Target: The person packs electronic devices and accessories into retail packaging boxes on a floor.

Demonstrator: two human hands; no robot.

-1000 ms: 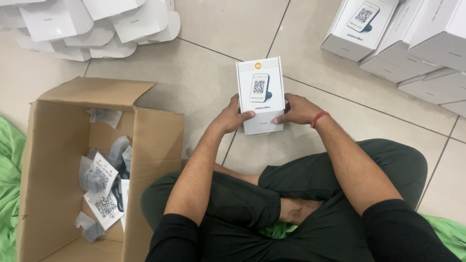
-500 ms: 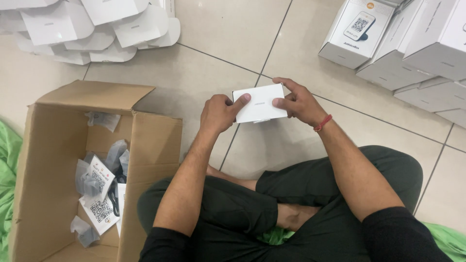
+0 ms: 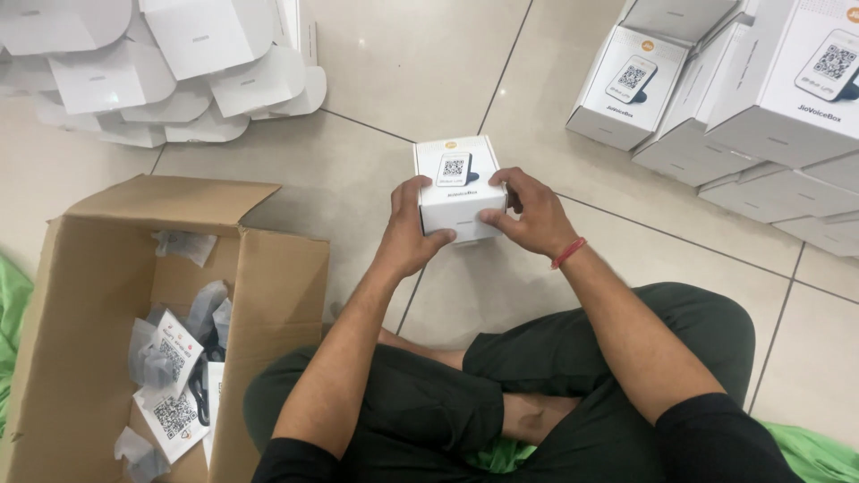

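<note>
A small white box [image 3: 458, 190] is held between both hands above the tiled floor [image 3: 403, 63], just beyond the crossed legs of the seated person. The left hand [image 3: 410, 234] is wrapped round the box's left side, thumb curled onto the near face and fingers hidden behind the left wall; the right hand [image 3: 528, 210] is closed on the right side, with its fingertips pressed on the near face and the right edge. Neither hand is spread; both are clamped on the box. The box is tilted so that its printed face, showing a small device picture, is turned upward and away, and its plain near face is turned toward the person. Its long axis runs from near to far, between the two hands, which are set about equally close to it. To the near left an open cardboard carton [image 3: 268, 268] is seen, with bagged items and printed cards [image 3: 174, 416] inside. At the far left a heap of flat white box blanks [image 3: 170, 63] lies on the floor; at the far right a stack of like boxes [image 3: 743, 98] is placed.
</note>
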